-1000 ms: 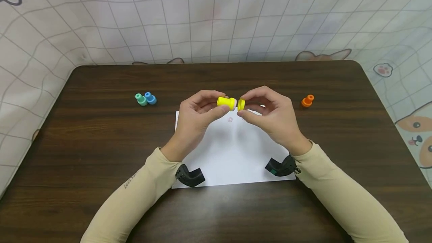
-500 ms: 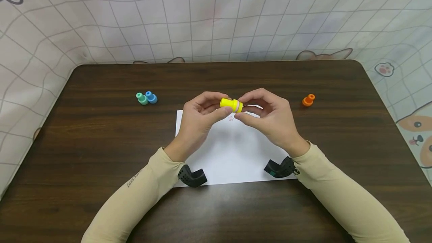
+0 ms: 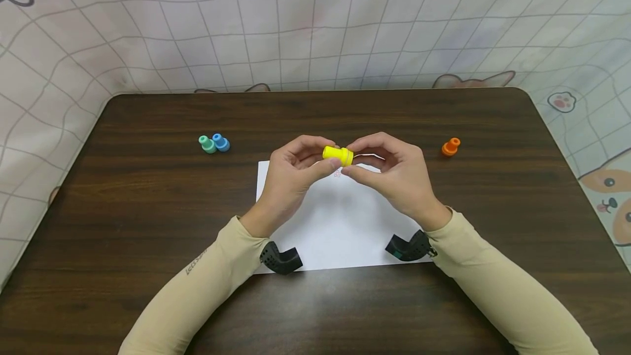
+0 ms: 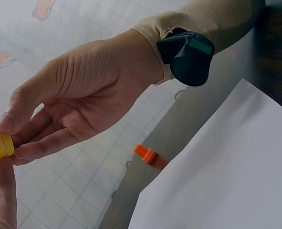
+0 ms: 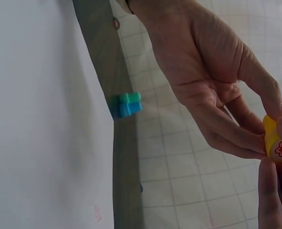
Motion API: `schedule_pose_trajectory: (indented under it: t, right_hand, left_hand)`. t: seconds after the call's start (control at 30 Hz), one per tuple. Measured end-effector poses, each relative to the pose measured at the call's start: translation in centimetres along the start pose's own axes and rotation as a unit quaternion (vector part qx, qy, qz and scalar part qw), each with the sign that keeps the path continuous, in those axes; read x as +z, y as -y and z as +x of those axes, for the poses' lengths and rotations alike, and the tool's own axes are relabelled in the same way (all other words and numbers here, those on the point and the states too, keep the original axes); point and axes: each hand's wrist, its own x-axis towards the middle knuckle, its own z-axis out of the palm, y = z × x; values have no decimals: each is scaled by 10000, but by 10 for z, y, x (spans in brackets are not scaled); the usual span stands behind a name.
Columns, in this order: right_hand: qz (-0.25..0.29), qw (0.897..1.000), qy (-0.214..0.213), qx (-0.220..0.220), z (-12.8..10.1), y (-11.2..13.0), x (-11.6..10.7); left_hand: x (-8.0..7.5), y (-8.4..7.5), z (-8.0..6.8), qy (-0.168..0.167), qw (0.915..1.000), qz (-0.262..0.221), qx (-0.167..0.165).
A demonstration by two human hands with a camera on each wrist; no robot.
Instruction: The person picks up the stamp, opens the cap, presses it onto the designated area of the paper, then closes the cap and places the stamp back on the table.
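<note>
- I have the left hand pinching the yellow stamp by its narrow end.
- The right hand pinches its wide end.
- It sits between both, above the desk.

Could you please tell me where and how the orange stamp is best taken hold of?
I'd pinch the orange stamp by its narrow handle, coming from above: it appears to stand upright on its wider base, handle up. Of the hands, the right hand is nearer, though it pinches one end of the yellow stamp.

Wrist views dim, apparently slightly blurred.
</note>
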Motion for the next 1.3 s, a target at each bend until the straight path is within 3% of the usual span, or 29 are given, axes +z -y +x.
schedule_pose_trajectory:
  t: [0.3, 0.47, 0.63, 0.77, 1.07, 1.3]
  right_hand:
    - [-287, 9991, 190, 237, 0, 0, -3]
    - [-1015, 9940, 366, -178, -1, 1, -7]
    - [-2099, 9730, 344, -901, -3, 1, -6]
    - [-2667, 9526, 358, -1418, -3, 0, -4]
    - [-2940, 9386, 377, -1767, -3, -3, -5]
    - [-3023, 9382, 203, -1672, -1, 0, -14]
  left_hand:
    - [0, 1, 1, -39, 9998, 127, -117]
    - [1, 3, 2, -68, 9996, 196, -201]
    - [3, 7, 1, -11, 9989, 259, -393]
    - [4, 12, 1, 32, 9986, 147, -504]
    - [6, 15, 2, 118, 9982, 232, -544]
    - [-4, 7, 5, 273, 9955, 818, -395]
